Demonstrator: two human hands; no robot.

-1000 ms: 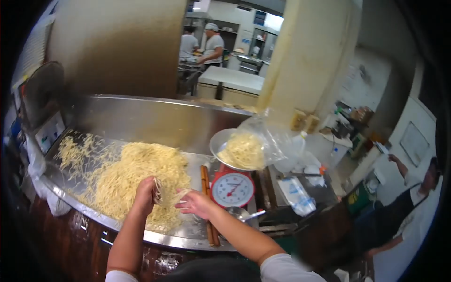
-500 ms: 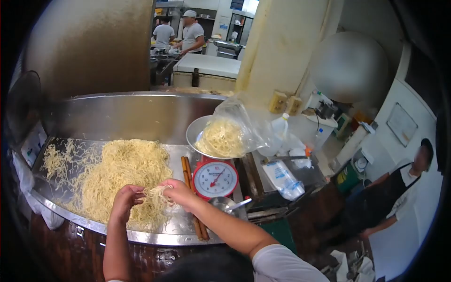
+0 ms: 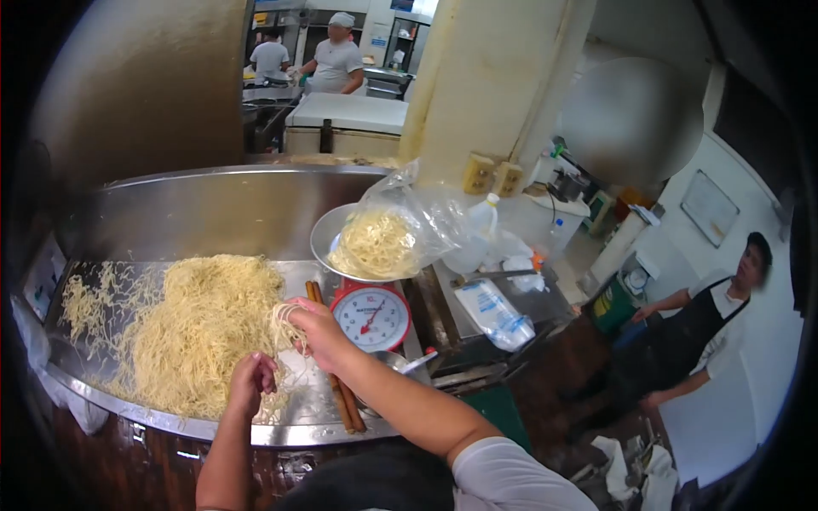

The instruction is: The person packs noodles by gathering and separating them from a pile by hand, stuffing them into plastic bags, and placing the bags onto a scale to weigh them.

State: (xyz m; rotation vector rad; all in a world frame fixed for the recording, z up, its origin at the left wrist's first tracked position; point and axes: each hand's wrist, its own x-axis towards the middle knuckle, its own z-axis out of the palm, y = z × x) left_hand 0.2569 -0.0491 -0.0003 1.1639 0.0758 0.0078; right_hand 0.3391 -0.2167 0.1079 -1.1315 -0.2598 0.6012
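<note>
My right hand (image 3: 313,329) is closed on a small bunch of noodles (image 3: 284,324) whose loose strands hang from the fingers. It is at the right side of a large noodle heap (image 3: 200,328) in a metal tray (image 3: 128,413). Lower and to the left, my left hand (image 3: 251,381) has its fingers curled in, with nothing visible in them, by the heap's front right edge. Just right of my right hand stands a red dial scale (image 3: 370,317). A clear plastic bag (image 3: 430,213) containing noodles (image 3: 375,243) rests on the scale's round pan (image 3: 320,234).
Two wooden sticks (image 3: 345,400) lie between the heap and the scale. A metal bowl (image 3: 383,362) sits below the scale. Farther right are a plastic pack (image 3: 496,313) and a white jug (image 3: 477,234). A person in a dark apron (image 3: 682,341) stands at right; two people work behind.
My right hand has lifted the noodle bunch nearer the scale. My left hand has moved right and toward me, its fingers curling in. The view has turned slightly right.
</note>
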